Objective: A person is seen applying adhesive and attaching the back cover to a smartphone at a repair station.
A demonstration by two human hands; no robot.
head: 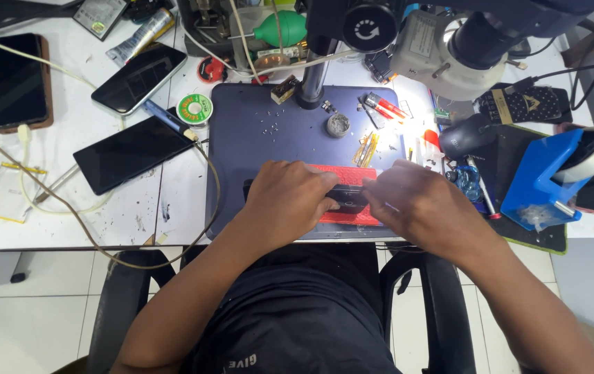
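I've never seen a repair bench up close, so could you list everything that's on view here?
Dark blue work mat: one, bench centre.
Red textured pad: one, on the mat, under the hands.
Small black device: one, on the red pad, between both hands.
Black flat phones: four, left of the mat.
Green solder spool: one, at the mat's left edge.
Grey microscope head: one, above the mat, top right.
Blue tape dispenser: one, right side.
Green rubber blower bulb: one, top centre.
Black chair: one, below the bench.
Left hand: on the device.
Right hand: on the device.
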